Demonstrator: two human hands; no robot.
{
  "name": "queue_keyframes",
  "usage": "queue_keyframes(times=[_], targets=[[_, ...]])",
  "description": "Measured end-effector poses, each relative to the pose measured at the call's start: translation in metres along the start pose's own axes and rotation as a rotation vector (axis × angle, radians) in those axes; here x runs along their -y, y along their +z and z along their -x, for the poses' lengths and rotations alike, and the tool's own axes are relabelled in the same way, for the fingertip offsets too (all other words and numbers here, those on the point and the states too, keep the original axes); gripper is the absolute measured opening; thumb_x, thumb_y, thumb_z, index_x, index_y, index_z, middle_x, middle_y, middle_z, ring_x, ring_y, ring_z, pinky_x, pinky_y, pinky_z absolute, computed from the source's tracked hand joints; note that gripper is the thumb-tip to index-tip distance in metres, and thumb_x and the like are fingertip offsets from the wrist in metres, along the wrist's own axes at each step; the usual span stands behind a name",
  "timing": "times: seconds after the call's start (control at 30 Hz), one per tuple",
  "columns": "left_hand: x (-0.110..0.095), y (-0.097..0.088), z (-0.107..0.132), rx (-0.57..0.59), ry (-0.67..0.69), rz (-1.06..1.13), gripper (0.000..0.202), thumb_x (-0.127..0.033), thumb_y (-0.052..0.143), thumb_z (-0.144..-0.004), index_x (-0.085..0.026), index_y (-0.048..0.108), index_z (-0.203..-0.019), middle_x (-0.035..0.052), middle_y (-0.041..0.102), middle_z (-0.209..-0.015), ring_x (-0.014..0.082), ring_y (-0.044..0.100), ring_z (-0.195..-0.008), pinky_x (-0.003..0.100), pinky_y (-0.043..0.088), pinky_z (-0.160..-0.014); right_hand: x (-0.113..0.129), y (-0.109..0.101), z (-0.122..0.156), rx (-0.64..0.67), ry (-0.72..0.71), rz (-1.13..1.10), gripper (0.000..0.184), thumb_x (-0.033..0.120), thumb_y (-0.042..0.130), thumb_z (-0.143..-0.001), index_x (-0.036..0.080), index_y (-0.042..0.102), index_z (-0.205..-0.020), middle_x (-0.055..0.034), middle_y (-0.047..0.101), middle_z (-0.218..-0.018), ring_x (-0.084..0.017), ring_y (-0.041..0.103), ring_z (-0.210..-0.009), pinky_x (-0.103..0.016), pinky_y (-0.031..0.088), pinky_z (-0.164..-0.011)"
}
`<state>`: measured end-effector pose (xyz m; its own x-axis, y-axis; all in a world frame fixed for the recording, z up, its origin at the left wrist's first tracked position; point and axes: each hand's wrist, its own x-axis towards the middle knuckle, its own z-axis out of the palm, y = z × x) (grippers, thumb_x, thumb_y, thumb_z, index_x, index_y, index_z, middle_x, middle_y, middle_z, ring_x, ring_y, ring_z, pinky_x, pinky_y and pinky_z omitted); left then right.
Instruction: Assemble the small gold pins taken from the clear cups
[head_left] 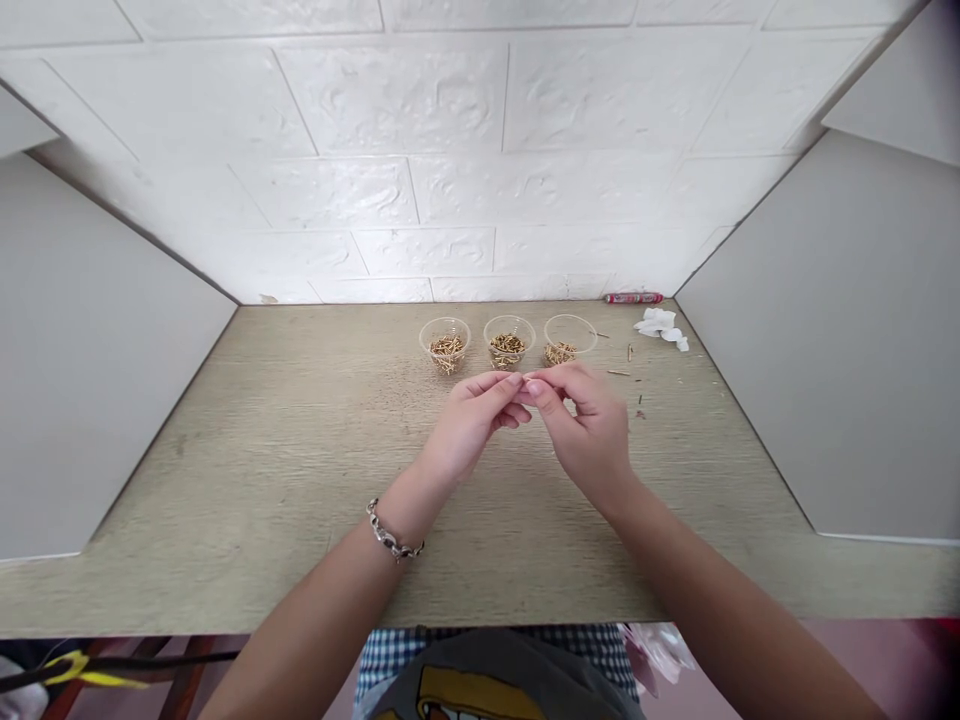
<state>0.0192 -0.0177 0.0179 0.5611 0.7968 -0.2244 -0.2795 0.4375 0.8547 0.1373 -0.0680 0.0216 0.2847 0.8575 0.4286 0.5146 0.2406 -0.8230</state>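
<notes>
My left hand (480,413) and my right hand (583,420) meet fingertip to fingertip above the table, just in front of the cups. Thumb and forefinger of each are pinched together; whatever lies between them is too small or too hidden to name. Behind them stand three clear plastic cups in a row: a left cup (445,345), a middle cup (509,343) and a right cup (571,340). Each contains small gold-coloured metal pins. The right cup is partly covered by my right hand.
A few loose pins (619,373) and dark bits lie right of the cups. Crumpled white tissue (660,325) and a red tube (634,298) rest at the back right. Fine brown specks (405,385) dot the table (247,470). Grey panels (825,330) flank both sides, with a white brick wall behind.
</notes>
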Motion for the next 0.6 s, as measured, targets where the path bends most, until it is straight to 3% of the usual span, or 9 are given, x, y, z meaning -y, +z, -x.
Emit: queue_keyframes(times=[0.17,0.33,0.6], targets=[[-0.0009,-0.0021,-0.0003,0.034,0.037,-0.124,0.021,-0.035,0.063,-0.074,-0.015,0.066,-0.078,0.0002,0.06,-0.064,0.0079,0.052,-0.059,0.022,0.039,-0.059,-0.005,0.0002,-0.0012,0.041,0.152,-0.208,0.012,0.029,0.055,-0.081,0.021,0.064,-0.078,-0.002,0.06,-0.078,-0.015,0.056,-0.075,-0.03,0.047,-0.067],[-0.0019,-0.0051,-0.0023,0.076,0.081,-0.23,0.022,-0.038,0.065,-0.072,-0.016,0.066,-0.073,0.0018,0.063,-0.068,0.0084,0.049,-0.059,0.023,0.037,-0.058,-0.0073,-0.0012,-0.0043,0.098,0.269,-0.366,0.015,0.033,0.057,-0.079,0.019,0.062,-0.076,-0.0009,0.059,-0.074,-0.013,0.056,-0.07,-0.03,0.047,-0.067],[-0.0036,-0.0036,-0.0016,0.071,0.122,-0.323,0.024,-0.038,0.065,-0.072,-0.015,0.062,-0.064,-0.001,0.056,-0.062,0.0065,0.042,-0.056,0.021,0.033,-0.053,-0.0066,-0.0041,-0.0078,0.173,0.273,-0.42,0.016,0.029,0.055,-0.079,0.019,0.058,-0.067,0.0015,0.056,-0.065,-0.011,0.053,-0.065,-0.027,0.044,-0.062]])
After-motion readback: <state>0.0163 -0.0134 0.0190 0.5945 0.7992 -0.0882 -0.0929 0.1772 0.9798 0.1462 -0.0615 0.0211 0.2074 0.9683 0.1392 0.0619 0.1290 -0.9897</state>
